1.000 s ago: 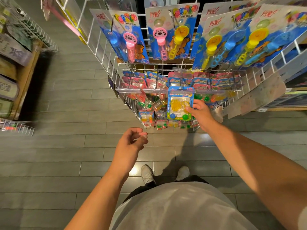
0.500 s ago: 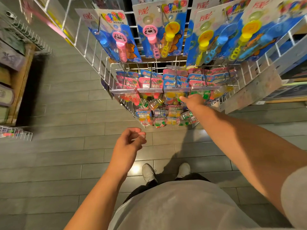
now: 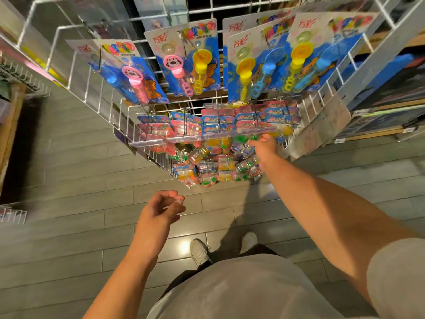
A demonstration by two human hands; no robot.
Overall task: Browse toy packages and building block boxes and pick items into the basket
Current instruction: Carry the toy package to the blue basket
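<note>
Right hand reaches into the small toy packets hanging at the wire rack's lower edge, touching them; whether its fingers pinch one, I cannot tell. Left hand hovers over the floor, loosely curled, holding nothing. Bubble wand cards hang above.

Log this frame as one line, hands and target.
stage: browsing | right hand: reaching into small toy packs on wire rack, grasp unclear | left hand: idle, fingers loosely curled, empty | basket: not visible
</note>
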